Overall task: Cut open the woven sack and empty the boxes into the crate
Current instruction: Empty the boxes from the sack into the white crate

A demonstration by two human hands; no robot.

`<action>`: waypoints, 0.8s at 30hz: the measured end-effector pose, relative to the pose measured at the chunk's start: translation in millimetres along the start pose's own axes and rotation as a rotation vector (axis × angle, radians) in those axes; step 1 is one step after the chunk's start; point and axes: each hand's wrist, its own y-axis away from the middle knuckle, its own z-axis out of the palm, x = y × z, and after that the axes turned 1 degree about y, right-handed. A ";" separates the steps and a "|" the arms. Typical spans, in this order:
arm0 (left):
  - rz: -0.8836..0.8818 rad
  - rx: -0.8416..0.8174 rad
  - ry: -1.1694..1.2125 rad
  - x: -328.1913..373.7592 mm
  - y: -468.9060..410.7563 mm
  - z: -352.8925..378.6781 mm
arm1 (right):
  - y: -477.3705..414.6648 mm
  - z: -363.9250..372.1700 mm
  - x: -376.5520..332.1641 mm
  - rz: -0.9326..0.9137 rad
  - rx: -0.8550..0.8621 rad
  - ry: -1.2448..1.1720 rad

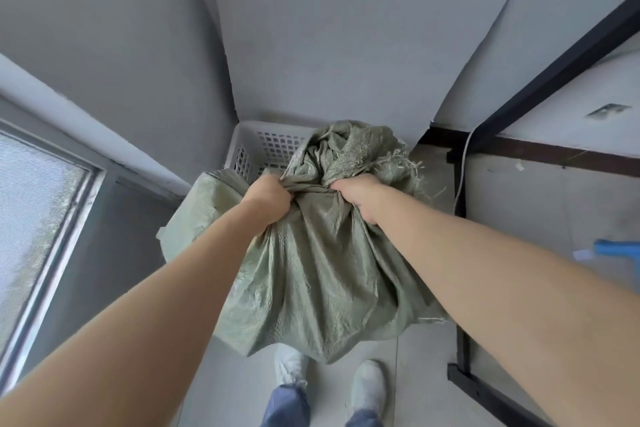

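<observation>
Hands, left point(268, 196) and right point(360, 199), grip bunched woven sack point(311, 270) over crate point(249, 146).

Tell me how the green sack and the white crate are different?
The sack is green, soft and crumpled; the crate is white and stiff. The sack's cloth is closely woven; the crate's walls have square holes. The left hand and right hand grip the sack; neither touches the crate. Both are made to hold things.
</observation>
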 end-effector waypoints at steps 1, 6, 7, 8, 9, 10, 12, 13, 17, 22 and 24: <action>-0.008 0.039 0.095 2.8 -6.6 -1.5 | -6.4 2.1 -3.6 -0.024 0.036 -0.053; -0.017 0.218 0.188 15.8 -35.7 3.3 | -24.8 2.0 -6.6 -0.415 0.281 0.079; -0.008 0.186 0.131 15.0 -39.6 7.0 | -24.4 1.0 0.0 -0.516 0.287 0.230; 0.014 0.118 0.043 12.8 -43.0 11.4 | -23.4 0.8 7.2 -0.574 0.233 0.396; 0.041 0.024 -0.059 10.6 -45.7 16.0 | -26.1 1.9 15.4 -0.576 0.134 0.545; 0.065 -0.073 -0.155 9.4 -46.9 20.5 | -29.6 3.0 22.3 -0.513 0.022 0.663; 0.089 -0.206 -0.312 10.0 -45.6 25.3 | -45.2 8.5 33.4 -0.377 -0.137 0.783; 0.096 -0.236 -0.365 10.5 -45.7 24.9 | -51.8 13.0 36.4 -0.360 -0.174 0.837; 0.129 -0.294 -0.415 6.0 -45.4 15.7 | -61.8 30.8 37.8 -0.335 -0.200 1.080; 0.228 -0.354 -0.622 -9.1 -46.4 5.6 | -61.8 28.9 32.4 -0.319 -0.104 1.122; 0.261 -0.433 -0.658 -13.5 -48.3 5.8 | -59.1 25.1 29.0 -0.380 0.027 1.052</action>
